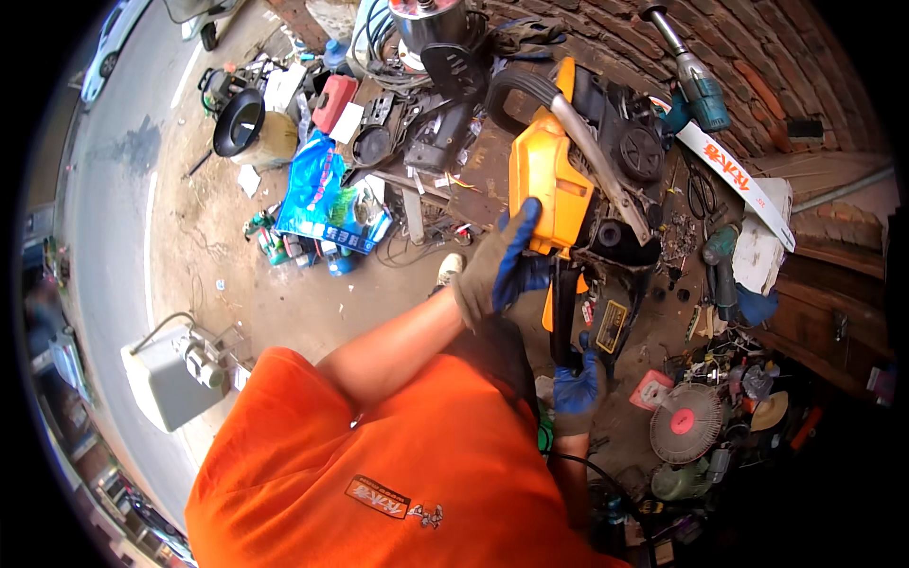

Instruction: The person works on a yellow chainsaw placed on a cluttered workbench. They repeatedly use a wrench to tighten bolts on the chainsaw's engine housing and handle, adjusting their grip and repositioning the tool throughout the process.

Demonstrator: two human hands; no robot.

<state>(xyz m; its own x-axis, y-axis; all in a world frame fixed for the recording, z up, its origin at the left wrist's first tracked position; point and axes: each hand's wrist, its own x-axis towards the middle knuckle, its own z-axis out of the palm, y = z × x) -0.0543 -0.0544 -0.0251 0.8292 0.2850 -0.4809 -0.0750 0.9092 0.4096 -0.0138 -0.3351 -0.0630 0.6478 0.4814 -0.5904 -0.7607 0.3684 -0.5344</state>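
The yellow-and-black chainsaw point(554, 194) sits ahead of you, right of centre; your left hand point(497, 270) grasps its yellow cover's near edge, your right hand point(576, 383) its rear handle. A white bar point(724, 163) and green drill point(721, 260) crowd its right side; a blue bag point(317, 194) lies left. Its long axis runs near to far, rear handle toward you.

Yellow-and-black power tool point(554, 185): partly behind left hand point(504, 263)
Pale-blue car point(115, 40): cut off at top
Grey metallic bits point(676, 239): too small
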